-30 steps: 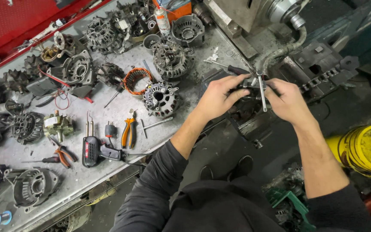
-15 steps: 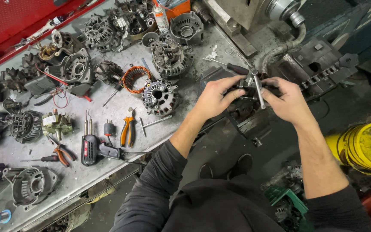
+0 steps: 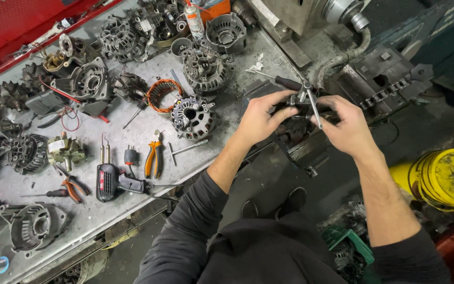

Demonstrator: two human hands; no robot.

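Item: dark metal part (image 3: pixel 295 123), centre-right of frame, at edge of grey workbench (image 3: pixel 227 152). Sits betw. both hands, mostly hidden by them.

L hand (image 3: pixel 261 118): fingers curled over part's left side, thumb along lower edge; closed grip on it.

R hand (image 3: pixel 345 126): fingers bent round part's right side. Thumb and forefinger pinch a T-shaped metal tool (image 3: pixel 308 102); its shaft runs diagonally down across the fingers, head just above part. Whether tool tip touches part: can't tell.

Surrounds: black-handled screwdriver (image 3: pixel 282 82) just above L fingers. Alternator housing (image 3: pixel 193 117) left of L hand, near. Copper stator ring (image 3: pixel 164 94) further left. Orange pliers (image 3: pixel 154 155) lower centre-left; black cordless driver (image 3: pixel 112 181) below-left of them. Yellow bucket (image 3: pixel 450 179) far right, well apart. Vise (image 3: pixel 379 84) upper right, behind R hand.
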